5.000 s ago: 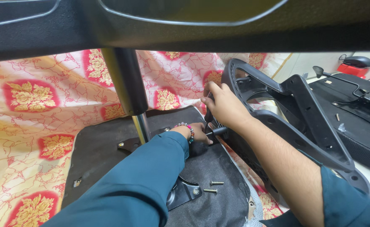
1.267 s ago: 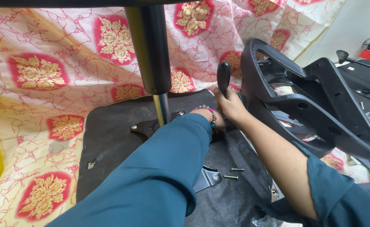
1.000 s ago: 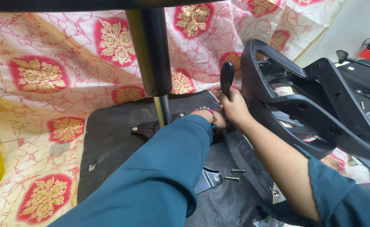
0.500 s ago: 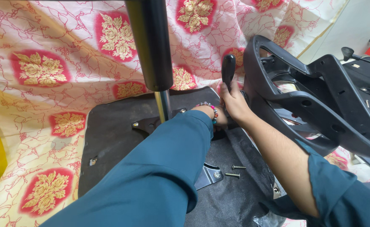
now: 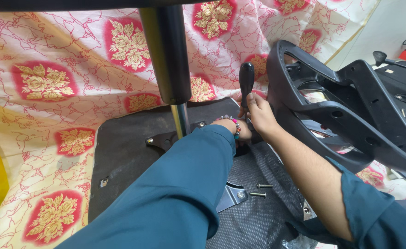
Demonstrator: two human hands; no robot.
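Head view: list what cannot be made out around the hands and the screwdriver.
- Screwdriver: only the black handle shows; the tip is hidden behind the right hand.
- Left hand: mostly covered by its teal sleeve and the right hand; what it holds cannot be told.
- Gas cylinder: top cut off by the upper edge.
- Two screws: too small to tell the head type.

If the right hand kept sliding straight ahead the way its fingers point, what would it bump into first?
The right hand is wrapped around a black handle, its fingers pointing away from the camera. Beyond that, the patterned cloth looks to be next, though the black chair frame sits close on its right; depth is unclear.
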